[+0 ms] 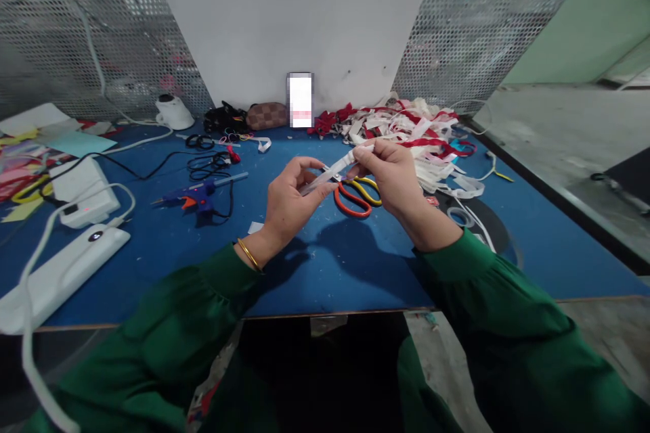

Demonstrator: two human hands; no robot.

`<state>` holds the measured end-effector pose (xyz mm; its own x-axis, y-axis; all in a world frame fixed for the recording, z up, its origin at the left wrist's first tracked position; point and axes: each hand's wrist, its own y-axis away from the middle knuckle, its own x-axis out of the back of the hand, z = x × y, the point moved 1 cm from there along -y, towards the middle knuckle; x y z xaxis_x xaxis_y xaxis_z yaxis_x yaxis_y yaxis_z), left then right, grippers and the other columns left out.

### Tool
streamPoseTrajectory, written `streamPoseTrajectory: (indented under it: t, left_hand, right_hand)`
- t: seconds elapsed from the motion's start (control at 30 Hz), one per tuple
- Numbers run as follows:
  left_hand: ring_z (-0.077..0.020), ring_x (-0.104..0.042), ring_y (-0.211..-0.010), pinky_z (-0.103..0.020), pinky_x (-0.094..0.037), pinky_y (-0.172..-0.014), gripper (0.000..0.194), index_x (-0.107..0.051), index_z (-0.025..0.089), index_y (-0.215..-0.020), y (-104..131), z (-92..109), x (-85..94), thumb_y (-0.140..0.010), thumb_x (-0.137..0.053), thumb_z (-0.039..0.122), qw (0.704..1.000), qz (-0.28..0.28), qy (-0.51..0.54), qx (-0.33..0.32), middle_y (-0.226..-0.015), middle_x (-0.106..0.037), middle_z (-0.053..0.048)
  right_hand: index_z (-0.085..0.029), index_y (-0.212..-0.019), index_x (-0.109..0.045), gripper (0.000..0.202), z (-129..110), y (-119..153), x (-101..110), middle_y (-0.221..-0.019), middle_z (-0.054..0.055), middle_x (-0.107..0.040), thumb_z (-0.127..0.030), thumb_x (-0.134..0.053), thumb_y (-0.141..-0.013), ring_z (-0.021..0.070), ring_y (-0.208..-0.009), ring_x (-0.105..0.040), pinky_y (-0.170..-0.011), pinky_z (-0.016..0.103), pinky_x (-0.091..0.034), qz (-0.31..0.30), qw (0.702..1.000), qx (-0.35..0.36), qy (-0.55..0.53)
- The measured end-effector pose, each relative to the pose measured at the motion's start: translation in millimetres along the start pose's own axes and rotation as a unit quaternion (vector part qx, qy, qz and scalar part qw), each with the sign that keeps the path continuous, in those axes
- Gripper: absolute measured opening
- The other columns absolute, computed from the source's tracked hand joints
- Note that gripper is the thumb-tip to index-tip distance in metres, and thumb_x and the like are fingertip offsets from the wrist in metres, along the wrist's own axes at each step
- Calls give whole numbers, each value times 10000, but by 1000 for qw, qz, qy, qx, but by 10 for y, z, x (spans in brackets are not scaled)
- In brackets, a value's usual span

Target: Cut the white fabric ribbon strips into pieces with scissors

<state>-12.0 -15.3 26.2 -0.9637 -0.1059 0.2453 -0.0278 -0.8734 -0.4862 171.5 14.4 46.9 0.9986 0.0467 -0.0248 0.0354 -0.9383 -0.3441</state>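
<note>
A white strip (335, 169) is passing over the blade end of the scissors (355, 214), its long axis slanting from lower left to upper right. Left of the scissors, the left hand (292, 193) is pinching its lower end; to their right, the right hand (393, 172) is gripping its upper end.

A narrow white strip (332, 171), flat and slightly glossy, sits near the centre of the frame, raised above the blue tabletop (315, 284). It slants from lower left to upper right, its visible middle almost straight. The lower end lies in the left-hand grip (293, 197); the upper end, whiter and faintly creased, in the right-hand grip (391, 172). Fingers partly cover both ends.
</note>
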Motion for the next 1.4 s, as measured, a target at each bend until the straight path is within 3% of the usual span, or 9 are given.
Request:
streamPoseTrajectory:
  t: [0.17,0.27,0.43,0.7,0.8,0.9,1.07,1.4]
  left_hand:
    - [-94,-482,-590,-238,-389,-554,177,-626,234,-863,10,46,12,-774,-779,239,997,6,-52,-49,-761,-649,43]
    - [-106,-507,-611,-250,-397,-571,99,-642,225,-827,6,47,21,-833,-729,272,996,2,-64,-55,-754,-654,28]
    - [-115,-534,-590,-264,-416,-579,199,-622,211,-789,-20,-9,28,-888,-690,369,1000,7,-24,-13,-663,-636,18]
    - [-112,-589,-585,-255,-467,-584,222,-586,197,-726,-62,-52,-11,-814,-761,301,996,24,75,49,-638,-645,11]
    - [-115,-618,-593,-254,-505,-608,152,-630,198,-830,-68,-48,-18,-799,-768,251,992,23,105,62,-632,-639,25]
    - [-124,-632,-598,-269,-536,-639,217,-698,199,-1005,-74,-51,-22,-797,-758,216,990,9,117,74,-627,-649,30]
    - [-124,-627,-611,-264,-517,-615,64,-747,192,-820,-73,-56,-23,-811,-739,254,993,-11,100,70,-670,-698,-3]
    - [-132,-628,-618,-273,-503,-619,107,-756,201,-782,-30,-33,-15,-813,-761,303,997,16,58,43,-668,-717,-9]
  right_hand:
    - [-227,-746,-649,209,-6,-3,6,-601,-19,-674,-393,-752,-817,139,-548,-661,-546,279,-494,0,1000,6,-6]
    - [-233,-754,-644,225,-11,3,1,-606,-23,-678,-420,-748,-824,148,-567,-674,-567,292,-512,-4,1000,11,3]
    - [-242,-758,-655,203,-26,23,-7,-570,-29,-674,-409,-741,-834,154,-550,-662,-580,306,-515,-2,1000,23,15]
    - [-241,-751,-659,188,-59,54,-31,-568,-23,-680,-389,-739,-834,163,-551,-653,-589,318,-521,-6,999,32,20]
    - [-244,-749,-658,185,-62,59,-33,-561,-30,-671,-385,-735,-840,156,-546,-647,-583,314,-512,-8,999,34,26]
    - [-243,-755,-659,181,-68,62,-31,-568,-30,-669,-380,-730,-847,154,-549,-650,-584,312,-507,-11,999,39,27]
    - [-235,-749,-666,149,-85,58,-29,-577,-23,-678,-335,-724,-843,157,-537,-651,-568,310,-497,-14,999,49,11]
    - [-232,-752,-660,126,-46,44,-23,-586,-25,-689,-293,-710,-850,147,-541,-661,-562,293,-500,4,999,38,-2]
